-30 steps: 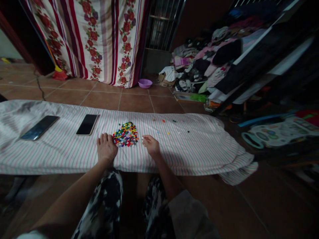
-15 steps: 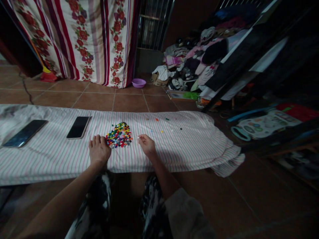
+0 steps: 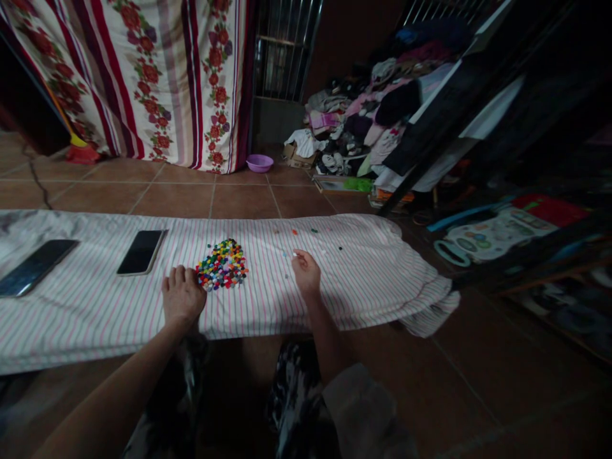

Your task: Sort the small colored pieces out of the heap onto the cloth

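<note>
A pile of small multicoloured pieces (image 3: 224,262), like beads or tiny bricks, lies on the striped cloth (image 3: 258,312). My left hand (image 3: 184,294) rests on the cloth at the pile's left edge, fingers laid down, with nothing seen in them. Right of the pile, my right hand (image 3: 306,273) is closed in a pinch on a tiny white piece (image 3: 295,254). Single pieces lie scattered around it: an orange piece (image 3: 294,232), a dark green piece (image 3: 314,231), a black piece (image 3: 340,248), a light blue piece (image 3: 285,254) and a grey piece (image 3: 286,276).
Two phones lie on the cloth to the left, a nearer-middle phone (image 3: 142,252) and a far-left phone (image 3: 37,268). On the tiled floor behind stand a purple basin (image 3: 259,163) and a heap of clothes (image 3: 363,121). A floral curtain (image 3: 182,83) hangs at the back.
My right hand has moved right, away from the pile, with the white piece in its pinch. A grey piece now shows left of it. My left hand stays by the pile; the view has shifted slightly.
</note>
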A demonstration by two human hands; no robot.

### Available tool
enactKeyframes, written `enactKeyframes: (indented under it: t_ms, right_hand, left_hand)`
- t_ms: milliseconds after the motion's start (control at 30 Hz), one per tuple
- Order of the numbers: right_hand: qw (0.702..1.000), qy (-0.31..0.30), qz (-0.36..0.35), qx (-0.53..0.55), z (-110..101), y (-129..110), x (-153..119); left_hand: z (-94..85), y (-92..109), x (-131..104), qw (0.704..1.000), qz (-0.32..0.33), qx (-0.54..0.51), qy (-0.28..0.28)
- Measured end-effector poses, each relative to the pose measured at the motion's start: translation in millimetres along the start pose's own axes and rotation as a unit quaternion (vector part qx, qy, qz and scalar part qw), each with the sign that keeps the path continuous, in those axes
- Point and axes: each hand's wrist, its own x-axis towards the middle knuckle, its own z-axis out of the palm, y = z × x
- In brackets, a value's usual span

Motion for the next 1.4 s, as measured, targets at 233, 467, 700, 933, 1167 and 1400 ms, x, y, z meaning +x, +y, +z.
enactKeyframes:
  t_ms: [233,467,700,933,1167,1400]
  right_hand:
    - [0.984,0.091,0.042,-0.15,-54.9,30.5,53.5]
    - [0.969,0.045,0.032,-0.242,-64.8,48.0,68.4]
    - [0.953,0.026,0.034,-0.301,-59.7,59.0,65.8]
    - [0.954,0.046,-0.002,-0.295,-58.9,60.9,58.3]
    - [0.953,0.055,-0.011,-0.299,-57.9,64.1,55.6]
    - [0.958,0.051,-0.032,-0.28,-57.8,69.0,57.3]
  left_hand:
    - [-0.2,0.9,-1.0,1.0,0.001,-0.008,0.002]
    - [-1.0,1.6,-1.2,1.0,-0.003,-0.003,-0.003]
    - [-0.6,0.5,-0.7,1.0,-0.007,-0.003,-0.019]
    - [0.6,1.0,0.0,1.0,-0.006,0.001,-0.007]
    - [1.8,1.1,0.1,1.0,-0.007,0.002,-0.008]
    - [4.3,-0.4,0.4,1.0,-0.006,-0.009,-0.003]
